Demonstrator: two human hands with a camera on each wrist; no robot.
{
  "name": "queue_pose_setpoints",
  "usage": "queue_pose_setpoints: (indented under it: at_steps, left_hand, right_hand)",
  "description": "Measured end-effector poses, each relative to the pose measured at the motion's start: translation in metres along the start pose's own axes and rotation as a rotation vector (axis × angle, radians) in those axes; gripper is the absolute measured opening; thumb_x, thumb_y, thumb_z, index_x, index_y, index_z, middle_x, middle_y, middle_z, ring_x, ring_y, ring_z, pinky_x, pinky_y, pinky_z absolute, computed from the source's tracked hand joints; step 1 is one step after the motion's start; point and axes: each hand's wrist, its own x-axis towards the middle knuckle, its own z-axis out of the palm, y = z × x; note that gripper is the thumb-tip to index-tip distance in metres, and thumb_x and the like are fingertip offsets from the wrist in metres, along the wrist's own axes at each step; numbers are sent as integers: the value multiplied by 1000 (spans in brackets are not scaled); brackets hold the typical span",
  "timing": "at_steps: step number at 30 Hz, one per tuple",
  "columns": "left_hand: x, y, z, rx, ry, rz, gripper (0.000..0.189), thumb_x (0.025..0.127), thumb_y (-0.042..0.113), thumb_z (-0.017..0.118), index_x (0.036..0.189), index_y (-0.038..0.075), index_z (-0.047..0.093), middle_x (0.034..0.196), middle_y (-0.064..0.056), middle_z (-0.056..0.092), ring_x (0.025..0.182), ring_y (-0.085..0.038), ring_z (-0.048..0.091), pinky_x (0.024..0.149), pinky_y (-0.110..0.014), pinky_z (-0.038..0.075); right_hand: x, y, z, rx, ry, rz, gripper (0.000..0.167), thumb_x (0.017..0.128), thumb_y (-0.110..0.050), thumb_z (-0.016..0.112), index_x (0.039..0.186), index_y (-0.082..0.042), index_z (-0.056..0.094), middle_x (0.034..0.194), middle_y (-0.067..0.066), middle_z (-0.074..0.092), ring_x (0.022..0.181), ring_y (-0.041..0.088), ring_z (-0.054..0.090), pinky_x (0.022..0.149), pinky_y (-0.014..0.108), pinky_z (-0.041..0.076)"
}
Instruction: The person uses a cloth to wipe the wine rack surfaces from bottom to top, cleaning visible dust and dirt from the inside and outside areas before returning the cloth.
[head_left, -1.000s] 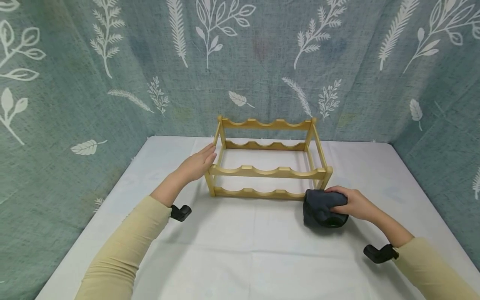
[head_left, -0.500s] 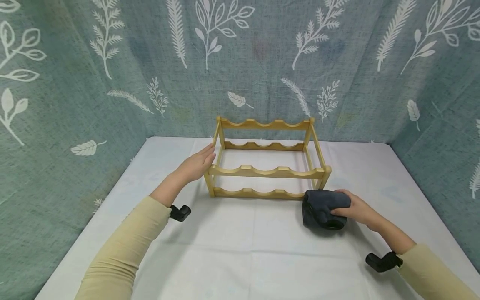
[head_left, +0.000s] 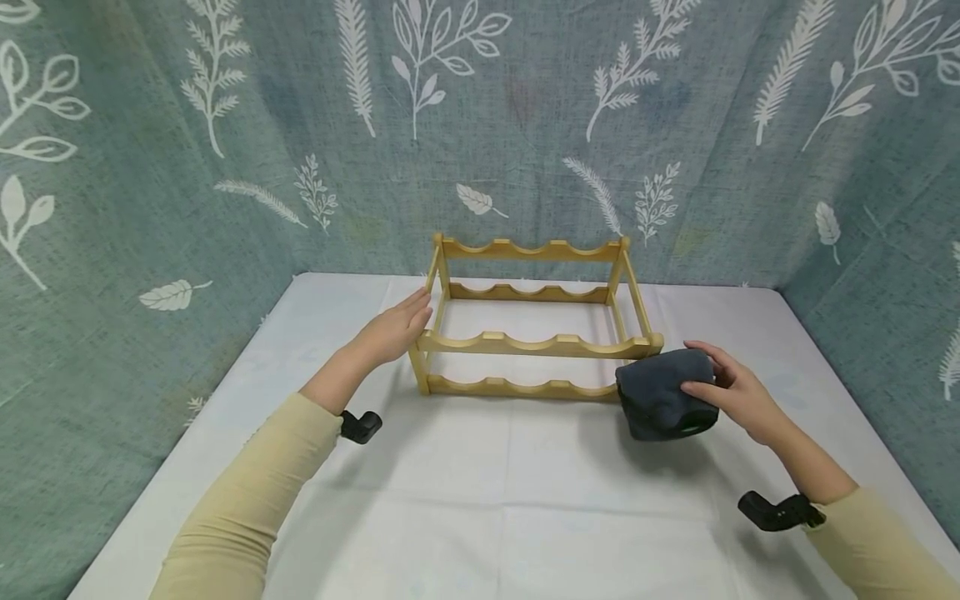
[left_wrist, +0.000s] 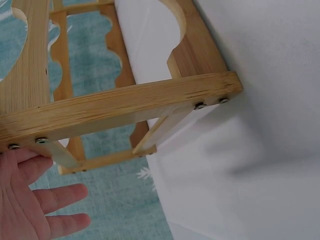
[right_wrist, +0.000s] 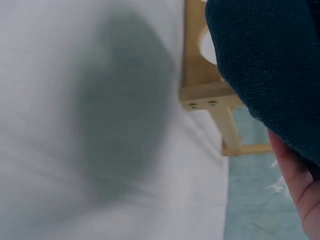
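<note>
A dark blue cloth [head_left: 663, 392], bunched into a soft bundle with a towel-like nap, is gripped by my right hand [head_left: 746, 402], thumb in front and fingers behind. It hangs above the table at the front right corner of a wooden rack [head_left: 495, 342], overlapping that corner in the head view. The rack has two tiers of scalloped rails and nothing lying in them. My left hand [head_left: 392, 329] rests against its left side, fingers straight. In the left wrist view, the hand [left_wrist: 25, 200] has spread fingers beside the rack's side bar [left_wrist: 125, 102].
The rack stands toward the back of a white-covered table [head_left: 450, 533]. Behind and on both sides hangs a teal leaf-patterned curtain [head_left: 525, 108]. A black wrist mount [head_left: 780, 510] juts from the right wrist, another mount [head_left: 362, 427] from the left.
My right hand has lifted the cloth off the table, slightly right, and its shadow now lies apart below it. My left hand and the rack have stayed in place.
</note>
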Motion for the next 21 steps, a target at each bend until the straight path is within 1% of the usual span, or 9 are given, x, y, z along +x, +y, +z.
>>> queue_pose_setpoints:
  at_steps: [3,6,8,10,13,17,21]
  left_hand:
    - [0,0,0,-1,3,0,54,102,35,17,146,4,17,153,-11,10,139,-30,14,111,-46,16]
    - [0,-1,0,-6,1,-2,54,102,35,17,147,5,16,154,-11,10,140,-29,13,111,-46,16]
    - [0,-1,0,-8,3,0,54,102,34,18,147,4,16,153,-11,10,140,-29,13,111,-46,16]
    - [0,-1,0,-7,5,-2,54,102,34,18,147,4,16,154,-11,10,140,-29,13,111,-46,16]
    - [0,-1,0,-5,7,-6,54,102,34,18,146,4,17,154,-10,10,140,-29,12,111,-46,16]
    - [0,-1,0,-2,3,-8,55,102,37,17,147,5,16,154,-10,9,140,-28,12,111,-46,16]
    - [-1,0,0,-6,3,-6,55,102,37,17,147,5,16,154,-10,9,140,-28,12,111,-46,16]
  right_hand:
    - [1,-6,-3,-10,20,-30,57,90,-11,58,142,-12,34,89,-2,46,73,9,42,58,24,41]
    - [3,-10,-2,-29,38,-38,56,90,-12,59,141,-9,36,88,-2,48,71,10,41,55,25,39]
    - [4,-10,1,-57,43,-32,56,89,-15,61,139,-7,38,92,1,50,70,11,41,54,25,39]
    - [6,-7,6,-108,37,-22,56,88,-19,63,137,-6,40,101,7,54,73,11,44,56,25,40]
    - [7,3,15,-201,4,-31,56,85,-22,66,134,-4,44,109,17,57,76,14,48,59,25,41]
    - [8,13,23,-258,-11,-53,55,83,-20,68,131,-3,47,107,22,59,73,16,49,58,26,40]
    - [7,12,24,-270,23,-69,54,82,-19,69,130,-3,48,103,20,60,73,14,50,57,25,40]
